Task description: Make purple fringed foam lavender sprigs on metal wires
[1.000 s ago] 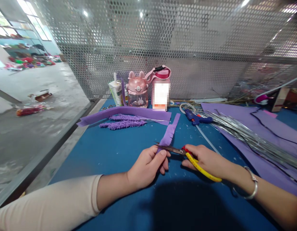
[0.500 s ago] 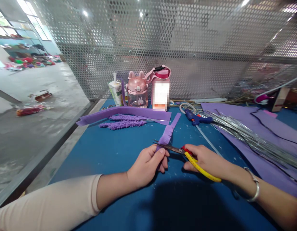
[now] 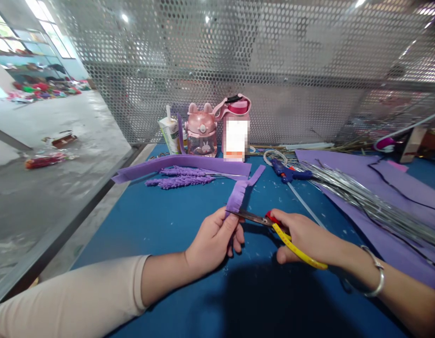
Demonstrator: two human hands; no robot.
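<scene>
My left hand [image 3: 215, 239] pinches the near end of a purple strip [image 3: 236, 196], whose edge is cut into a fringe; its far end rests toward the back of the table. My right hand [image 3: 300, 237] grips a pair of scissors [image 3: 258, 218] with red on the handle and a yellow measuring tape [image 3: 295, 249] along it. The scissor blades lie against the strip, just above my left thumb. Beyond the hands, purple lavender-like stems [image 3: 182, 179] lie beside a long folded purple band [image 3: 217, 166].
A blue glue gun [image 3: 290, 173] lies at right, near a bundle of silvery wires [image 3: 358, 202] on a purple sheet [image 3: 415, 188]. A drink carton [image 3: 171, 136], a clear pink-lidded bottle [image 3: 202, 134] and a pink bottle [image 3: 236, 108] stand before a perforated metal panel [image 3: 274, 56].
The strip's held end has shifted slightly left and the strip bends more. The scissor blades look closer together, and my right thumb or finger below the handle has moved lower.
</scene>
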